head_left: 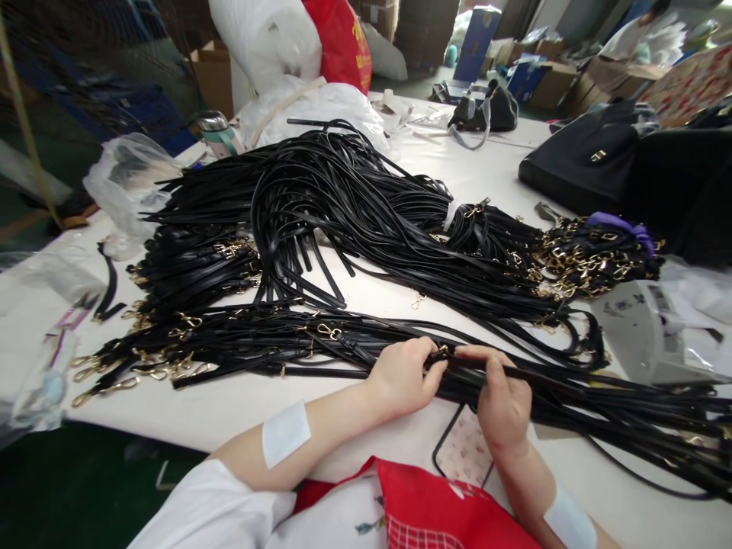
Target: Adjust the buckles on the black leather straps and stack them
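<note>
Black strap [540, 374] is pinched in both closed grips, left hand [403, 375] by its metal fitting [444, 351], right hand [504, 400] at four o'clock from it, probably for steadiness.

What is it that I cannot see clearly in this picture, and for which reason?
All in the head view:
Held strap: the pinched parts, behind the fingers of the left hand and right hand.
Flowered panel: partly covered by the right hand and apron.
Straps: some cut off by the right edge.
Red bag: lettering too blurred.
</note>
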The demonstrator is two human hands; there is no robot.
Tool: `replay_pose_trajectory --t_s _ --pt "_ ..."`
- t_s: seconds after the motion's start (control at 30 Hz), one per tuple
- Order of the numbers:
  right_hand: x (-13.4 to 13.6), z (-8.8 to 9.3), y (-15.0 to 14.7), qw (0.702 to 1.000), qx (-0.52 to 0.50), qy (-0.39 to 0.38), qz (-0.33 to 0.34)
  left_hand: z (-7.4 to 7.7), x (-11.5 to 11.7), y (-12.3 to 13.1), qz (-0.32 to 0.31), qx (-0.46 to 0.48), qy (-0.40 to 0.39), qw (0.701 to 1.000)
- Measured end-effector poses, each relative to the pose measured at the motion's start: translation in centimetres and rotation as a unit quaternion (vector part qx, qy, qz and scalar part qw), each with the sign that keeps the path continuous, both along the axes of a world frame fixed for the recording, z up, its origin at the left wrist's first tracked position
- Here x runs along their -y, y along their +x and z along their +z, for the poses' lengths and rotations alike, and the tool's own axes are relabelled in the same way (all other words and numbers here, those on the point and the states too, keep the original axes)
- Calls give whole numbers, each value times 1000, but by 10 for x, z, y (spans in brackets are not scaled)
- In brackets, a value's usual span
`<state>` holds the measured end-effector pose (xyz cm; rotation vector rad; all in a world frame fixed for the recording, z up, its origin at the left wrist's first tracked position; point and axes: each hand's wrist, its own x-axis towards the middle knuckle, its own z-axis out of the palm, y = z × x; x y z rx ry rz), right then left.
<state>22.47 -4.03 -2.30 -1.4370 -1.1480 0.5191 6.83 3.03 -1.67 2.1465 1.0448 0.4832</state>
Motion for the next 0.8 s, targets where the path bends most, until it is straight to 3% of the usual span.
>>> replay_pose_trajectory --t_s 0.07,0.17,0.3,0.47,0.6,0.7,0.8 --pt "-4 5 7 996 -83 40 14 0 -3 -3 -5 31 -8 999" --pt "-10 10 16 974 -220 38 34 -2 -6 -5 -16 57 -11 998" --pt "-11 18 19 961 -274 26 36 -5 -5 -4 -56 83 -26 995" --pt "-7 18 17 975 -215 -3 50 -7 -2 0 -47 123 -84 988" --pt "-4 13 26 989 -79 -69 102 -8 -3 0 -21 156 -109 982" --pt "-5 16 34 975 9 -139 171 -8 -4 -1 -19 183 -77 980" --pt "-6 19 36 965 23 -177 193 -9 -4 -2 -19 211 -63 975"
